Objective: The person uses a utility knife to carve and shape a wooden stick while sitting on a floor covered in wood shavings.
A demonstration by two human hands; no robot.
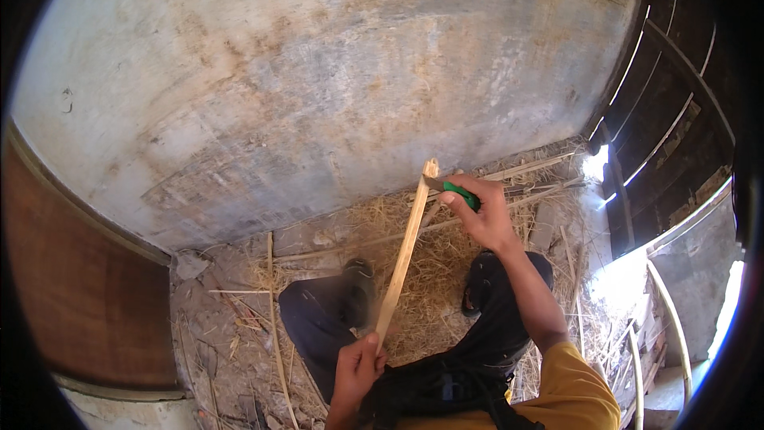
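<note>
Grasps wooden strip [403, 259] with left hand [358, 365], 6 o'clock — likely for steadiness; grips knife [465, 195] with right hand [491, 219], 3 o'clock.

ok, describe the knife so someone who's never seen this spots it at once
Start at the big stained wall and drop to its foot, where straw lies. A pale wooden strip slants up in front, and near the strip's top end the right grip holds the knife. Its green handle sets it apart from the tan strip and straw.
</note>
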